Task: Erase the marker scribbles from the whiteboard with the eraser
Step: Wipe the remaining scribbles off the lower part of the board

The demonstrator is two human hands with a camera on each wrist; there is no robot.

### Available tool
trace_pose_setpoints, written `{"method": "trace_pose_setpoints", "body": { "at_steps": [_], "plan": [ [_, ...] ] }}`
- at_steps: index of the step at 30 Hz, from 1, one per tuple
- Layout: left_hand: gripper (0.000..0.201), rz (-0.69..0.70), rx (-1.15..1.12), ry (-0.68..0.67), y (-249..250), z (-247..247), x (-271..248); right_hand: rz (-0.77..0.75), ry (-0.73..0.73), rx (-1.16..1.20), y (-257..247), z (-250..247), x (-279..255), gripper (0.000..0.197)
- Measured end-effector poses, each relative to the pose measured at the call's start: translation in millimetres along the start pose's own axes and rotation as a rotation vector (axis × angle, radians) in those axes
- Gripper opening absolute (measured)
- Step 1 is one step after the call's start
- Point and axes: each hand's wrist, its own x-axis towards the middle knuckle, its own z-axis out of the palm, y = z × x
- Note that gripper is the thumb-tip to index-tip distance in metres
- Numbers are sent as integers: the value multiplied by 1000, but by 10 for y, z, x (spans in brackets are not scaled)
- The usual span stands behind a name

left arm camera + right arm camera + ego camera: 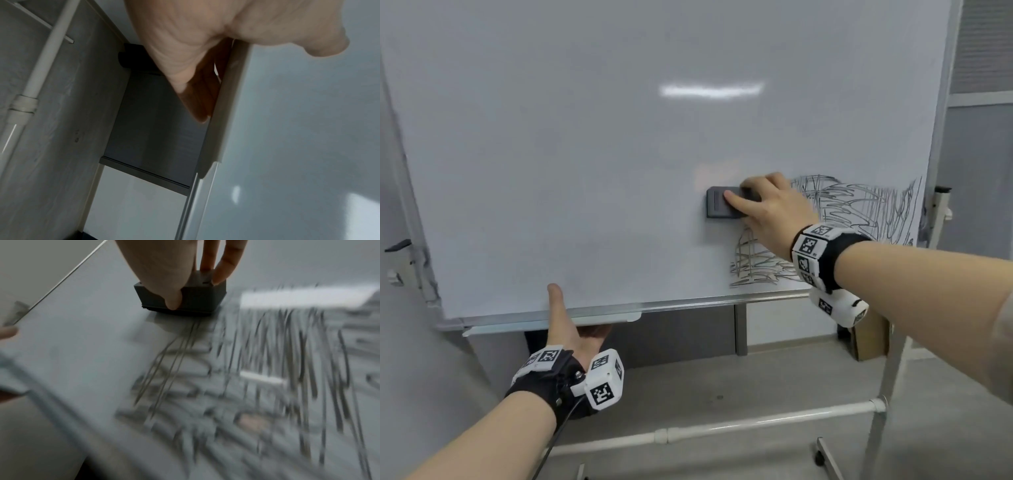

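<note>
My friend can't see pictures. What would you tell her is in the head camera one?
A right hand presses a dark grey eraser flat against a whiteboard, beside black marker scribbles that fill its lower right corner. The left hand grips the board's bottom edge, thumb on the front.

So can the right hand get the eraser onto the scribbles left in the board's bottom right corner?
Probably yes. The right hand already grips the eraser flat on the whiteboard, with the scribbles just beside and below it; nothing lies between them.
</note>
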Motion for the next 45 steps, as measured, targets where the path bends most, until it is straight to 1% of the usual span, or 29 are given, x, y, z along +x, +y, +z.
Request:
{"method": "trace_pose_setpoints", "body": {
  "at_steps": [2, 4, 6, 8, 10, 12, 14, 17, 18, 20, 21, 22, 24, 25, 27, 29, 31, 33, 36, 38, 40, 45],
  "plan": [
    [72, -40, -24, -23, -72, 18, -36, 113, 32, 36, 180, -187, 233, 49],
    [88, -104, -9, -90, -213, 30, -74, 187, 41, 67, 296, -295, 355, 49],
    [103, -186, 32, -157, -434, 77, -117, 159, 48, 59, 291, -268, 309, 48],
    [107, -263, 72, -253, -708, 184, -195, 106, 56, 77, 221, -112, 87, 46],
    [111, -278, 72, -292, -952, 332, -252, 74, 41, 129, 110, 125, -259, 44],
    [109, -257, 57, -280, -1090, 477, -295, 13, -7, 141, -8, 352, -625, 43],
    [97, -233, 47, -268, -1138, 569, -290, -43, -69, 130, -116, 530, -917, 47],
    [83, -219, 69, -280, -1150, 655, -291, -62, -108, 139, -208, 614, -1074, 56],
    [81, -212, 82, -277, -1155, 670, -269, -97, -108, 129, -191, 593, -1038, 56],
    [87, -207, 101, -252, -1169, 705, -244, -145, -100, 103, -75, 498, -881, 57],
    [94, -206, 112, -239, -1181, 731, -243, -116, -71, 112, 23, 423, -753, 57],
    [102, -204, 122, -225, -1194, 757, -250, -56, -26, 130, 138, 321, -591, 56],
    [115, -196, 147, -198, -1250, 795, -268, 59, 61, 134, 413, 67, -248, 49],
    [116, -181, 161, -192, -1276, 808, -276, 88, 73, 111, 540, -61, -99, 45],
    [111, -147, 183, -186, -1316, 812, -284, 95, 85, 85, 714, -242, 89, 41],
    [105, -125, 214, -185, -1337, 816, -320, 97, 110, 80, 758, -275, 88, 40],
    [101, -113, 235, -182, -1321, 809, -353, 92, 112, 103, 658, -167, -83, 40],
    [101, -111, 253, -173, -1285, 807, -390, 49, 90, 142, 503, 8, -392, 39],
    [108, -116, 273, -177, -1256, 802, -434, -58, -4, 162, 255, 262, -958, 47],
    [109, -124, 284, -180, -1270, 820, -470, -127, -72, 157, 105, 346, -1243, 54],
    [107, -130, 303, -176, -1274, 839, -522, -179, -127, 139, 13, 329, -1341, 56],
    [97, -104, 321, -188, -1273, 811, -510, -267, -163, 86, -148, 280, -1084, 51]
  ]
}}
